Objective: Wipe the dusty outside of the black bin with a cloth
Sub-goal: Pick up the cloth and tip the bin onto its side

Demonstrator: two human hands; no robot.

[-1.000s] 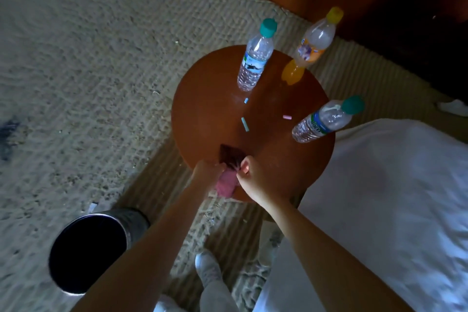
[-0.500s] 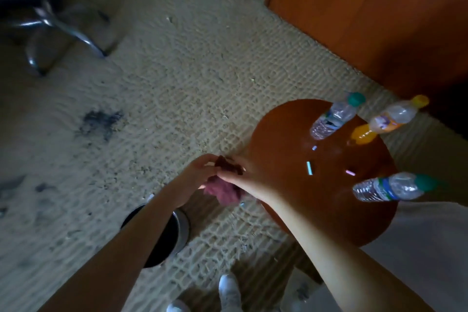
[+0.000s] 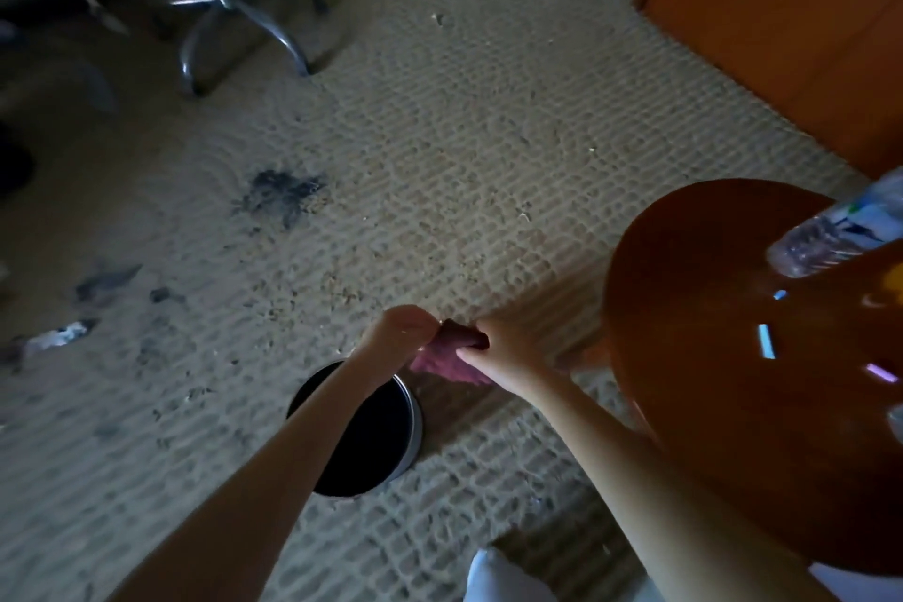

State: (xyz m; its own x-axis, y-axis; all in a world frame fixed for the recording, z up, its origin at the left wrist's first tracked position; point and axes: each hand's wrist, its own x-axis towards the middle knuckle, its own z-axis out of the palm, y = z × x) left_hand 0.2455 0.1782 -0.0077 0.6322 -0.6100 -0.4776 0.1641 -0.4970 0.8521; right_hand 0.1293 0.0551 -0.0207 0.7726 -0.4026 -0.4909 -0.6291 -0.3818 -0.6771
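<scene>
Cloth (image 3: 447, 364): pinched between left hand (image 3: 398, 332) and right hand (image 3: 503, 350); carried off the desk (image 3: 684, 259) edge, now held above the black bin (image 3: 413, 425). Wiping not yet begun.

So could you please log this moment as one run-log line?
phase: pre-wipe | both hands: left hand, right hand gripping cloth | black bin: on carpet, untouched

Pink/maroon cloth (image 3: 447, 364), black bin (image 3: 386, 435) w/ silver rim, beige woven carpet (image 3: 440, 137).
</scene>
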